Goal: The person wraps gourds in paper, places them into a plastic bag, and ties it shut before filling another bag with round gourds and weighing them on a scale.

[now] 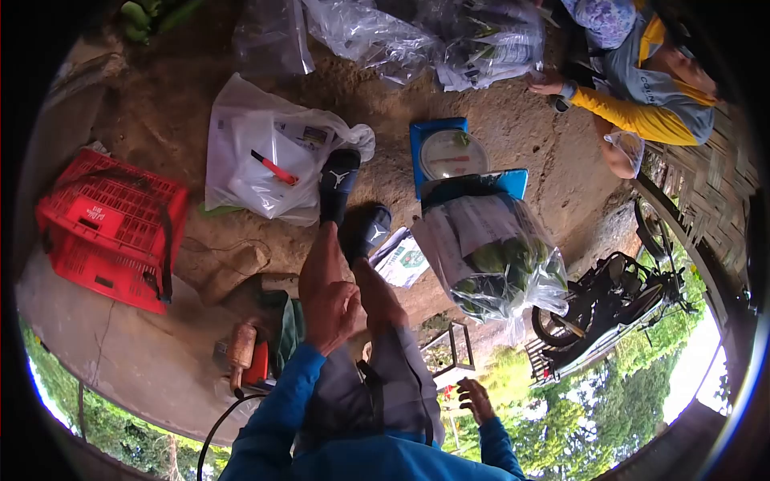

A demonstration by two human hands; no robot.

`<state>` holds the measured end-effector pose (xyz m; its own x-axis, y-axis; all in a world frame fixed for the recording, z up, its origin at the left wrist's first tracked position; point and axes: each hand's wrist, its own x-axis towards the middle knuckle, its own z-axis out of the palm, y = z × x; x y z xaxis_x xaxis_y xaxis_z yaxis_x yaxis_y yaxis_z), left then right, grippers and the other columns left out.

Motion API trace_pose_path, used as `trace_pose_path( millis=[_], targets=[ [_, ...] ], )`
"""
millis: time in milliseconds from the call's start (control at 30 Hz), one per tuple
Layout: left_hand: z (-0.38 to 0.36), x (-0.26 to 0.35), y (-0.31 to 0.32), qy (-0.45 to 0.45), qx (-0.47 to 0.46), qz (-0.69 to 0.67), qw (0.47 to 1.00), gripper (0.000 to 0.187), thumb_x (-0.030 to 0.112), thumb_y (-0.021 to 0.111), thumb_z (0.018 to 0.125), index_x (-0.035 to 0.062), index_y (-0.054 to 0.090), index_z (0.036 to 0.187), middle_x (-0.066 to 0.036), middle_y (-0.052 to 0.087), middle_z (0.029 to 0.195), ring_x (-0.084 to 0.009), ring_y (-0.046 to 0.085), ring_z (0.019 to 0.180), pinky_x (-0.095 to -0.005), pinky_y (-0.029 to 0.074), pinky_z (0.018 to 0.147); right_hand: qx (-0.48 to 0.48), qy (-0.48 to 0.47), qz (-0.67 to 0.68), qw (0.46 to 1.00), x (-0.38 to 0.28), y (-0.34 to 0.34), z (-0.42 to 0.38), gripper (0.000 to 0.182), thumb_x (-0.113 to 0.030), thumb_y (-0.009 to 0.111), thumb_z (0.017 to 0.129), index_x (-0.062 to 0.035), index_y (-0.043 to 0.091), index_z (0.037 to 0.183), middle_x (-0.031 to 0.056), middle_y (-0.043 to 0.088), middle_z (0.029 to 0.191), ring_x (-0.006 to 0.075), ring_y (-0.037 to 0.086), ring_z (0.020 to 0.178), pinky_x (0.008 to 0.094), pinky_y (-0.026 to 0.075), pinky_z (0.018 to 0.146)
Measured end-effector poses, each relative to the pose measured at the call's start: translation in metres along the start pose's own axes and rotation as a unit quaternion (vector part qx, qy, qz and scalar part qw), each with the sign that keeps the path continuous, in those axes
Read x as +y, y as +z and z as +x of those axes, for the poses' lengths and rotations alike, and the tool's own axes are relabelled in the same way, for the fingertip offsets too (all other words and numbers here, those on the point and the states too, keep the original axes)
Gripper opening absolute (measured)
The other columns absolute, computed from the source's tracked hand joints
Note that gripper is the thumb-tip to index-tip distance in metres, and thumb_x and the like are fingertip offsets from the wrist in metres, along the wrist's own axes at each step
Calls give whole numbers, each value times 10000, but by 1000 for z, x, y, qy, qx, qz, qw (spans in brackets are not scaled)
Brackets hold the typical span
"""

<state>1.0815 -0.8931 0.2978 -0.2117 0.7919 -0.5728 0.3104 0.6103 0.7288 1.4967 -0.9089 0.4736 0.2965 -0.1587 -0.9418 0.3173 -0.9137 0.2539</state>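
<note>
My left hand, in a blue sleeve, is curled closed over my leg just below the knee, with nothing showing in it. My right hand is held out at the lower right with its fingers apart and touches nothing. Beyond it, a clear plastic bag holds long green produce and printed paper; its kind is hard to tell through the plastic. The bag rests on a blue weighing scale, whose round dial shows at the far side. A white plastic bag lies by my feet, with a red-handled knife on top.
A red plastic crate stands at the left. Several filled clear bags lie at the far side, beside another person in yellow sleeves. Printed paper lies by my foot. A motorcycle is parked at the right.
</note>
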Motion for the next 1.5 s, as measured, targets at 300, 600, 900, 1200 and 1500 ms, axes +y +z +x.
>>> trace_pose_path(
  millis=[300, 600, 900, 1200, 1500],
  targets=[
    [34, 7, -38, -118, -62, -75, 988, 156, 174, 592, 893, 19, 612, 900, -158, 607, 821, -311, 608, 741, -375, 488, 678, -101, 16, 92, 990, -87, 111, -19, 331, -323, 515, 954, -37, 578, 1107, 34, 566, 897, 110, 581, 768, 257, 492, 625],
    [51, 4, -44, -139, -103, -57, 983, 193, 213, 582, 917, 23, 615, 916, -155, 620, 847, -308, 630, 788, -366, 494, 695, -87, -35, 62, 994, -114, 123, -25, 472, -515, 477, 963, -60, 572, 1046, 31, 558, 836, 131, 551, 715, 281, 463, 613],
    [50, -5, -39, -62, -110, -10, 992, 128, 150, 590, 881, 23, 597, 898, -141, 593, 794, -274, 600, 721, -364, 476, 663, -106, -55, 77, 990, -117, 128, -25, 254, -173, 470, 941, 12, 563, 1089, 62, 546, 865, 135, 580, 765, 245, 487, 600],
    [40, 1, -25, -121, -97, -44, 987, 104, 113, 615, 837, 18, 609, 879, -143, 609, 773, -285, 623, 733, -365, 490, 660, -92, -40, 139, 985, -87, 114, -9, 434, -457, 467, 978, -44, 563, 1072, 35, 580, 820, 138, 585, 711, 272, 495, 592],
    [-7, -11, 3, -95, -31, 99, 990, 194, 206, 600, 872, 34, 613, 961, -140, 627, 815, -285, 627, 726, -386, 497, 658, -117, -134, 128, 976, -47, 79, 33, 449, -512, 482, 960, -81, 581, 1038, -4, 567, 786, 90, 551, 677, 241, 456, 583]
  ],
)
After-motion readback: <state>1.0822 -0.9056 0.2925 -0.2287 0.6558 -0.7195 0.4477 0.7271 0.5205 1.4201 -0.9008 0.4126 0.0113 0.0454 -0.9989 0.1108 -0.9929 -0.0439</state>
